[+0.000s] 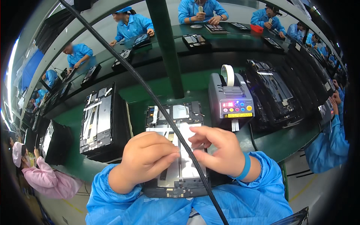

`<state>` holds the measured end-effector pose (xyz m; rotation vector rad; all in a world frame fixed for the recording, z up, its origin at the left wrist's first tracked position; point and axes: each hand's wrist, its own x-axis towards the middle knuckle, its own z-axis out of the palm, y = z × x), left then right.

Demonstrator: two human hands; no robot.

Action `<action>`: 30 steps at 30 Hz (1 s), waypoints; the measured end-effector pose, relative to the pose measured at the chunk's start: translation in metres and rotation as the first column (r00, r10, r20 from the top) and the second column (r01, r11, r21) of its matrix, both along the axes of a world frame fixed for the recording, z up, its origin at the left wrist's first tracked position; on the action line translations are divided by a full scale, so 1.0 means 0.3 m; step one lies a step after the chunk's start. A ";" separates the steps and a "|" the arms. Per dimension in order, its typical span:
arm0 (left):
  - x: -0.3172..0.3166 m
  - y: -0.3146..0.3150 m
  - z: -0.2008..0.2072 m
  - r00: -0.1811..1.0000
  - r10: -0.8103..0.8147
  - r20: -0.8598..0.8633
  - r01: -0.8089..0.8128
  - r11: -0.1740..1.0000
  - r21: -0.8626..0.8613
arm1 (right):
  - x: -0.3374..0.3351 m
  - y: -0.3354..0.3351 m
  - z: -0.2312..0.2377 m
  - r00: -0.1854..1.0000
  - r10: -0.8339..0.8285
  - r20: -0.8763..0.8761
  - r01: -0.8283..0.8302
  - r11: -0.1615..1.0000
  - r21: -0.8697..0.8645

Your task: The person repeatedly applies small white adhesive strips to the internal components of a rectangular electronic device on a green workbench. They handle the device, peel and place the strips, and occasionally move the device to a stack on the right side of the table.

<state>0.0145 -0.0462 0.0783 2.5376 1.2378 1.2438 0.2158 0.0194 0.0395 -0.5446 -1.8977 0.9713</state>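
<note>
An opened flat tablet-like device [170,192] lies in front of me, with a black frame, silver inner plates and pale strips. Over its left part is my left hand [144,157], thumb and fingers pressed together; whatever they may hold is too small to make out. My right hand [219,148] hovers over the right part, thumb and bent fingers apart, with nothing visible between them. A blue band [245,167] circles the right wrist. Just beyond that hand stands a grey tape dispenser [217,92] with a white tape roll [227,75] on top.
Stacks of similar devices stand at the left [99,120], far left [56,144] and right [275,92]. A green post [165,48] rises behind the device. A dark braided cable [129,67] crosses the view. Co-workers in blue sit along the far bench; one in pink [50,180] is at left.
</note>
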 end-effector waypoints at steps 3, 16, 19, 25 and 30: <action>0.026 0.050 0.022 0.995 -0.072 -0.064 0.067 0.995 -0.076 | 0.053 0.012 -0.009 0.995 0.084 0.047 -0.088 0.994 0.070; 0.078 0.184 0.054 0.991 -0.126 -0.035 0.103 0.918 -0.382 | 0.103 0.081 -0.010 0.991 -0.082 0.109 0.083 0.997 -0.004; 0.078 0.225 0.025 0.990 0.001 -0.143 -0.048 0.945 -0.324 | 0.106 0.117 -0.020 0.971 -0.223 0.085 0.232 0.966 -0.115; 0.089 0.310 -0.062 0.912 0.018 -0.409 -0.138 0.954 -0.265 | 0.041 0.193 -0.081 0.990 -0.122 -0.074 0.094 0.948 -0.305; 0.023 0.287 -0.041 0.878 0.039 -0.477 -0.123 0.981 -0.147 | 0.043 0.197 -0.061 0.992 -0.099 0.080 0.111 0.981 -0.162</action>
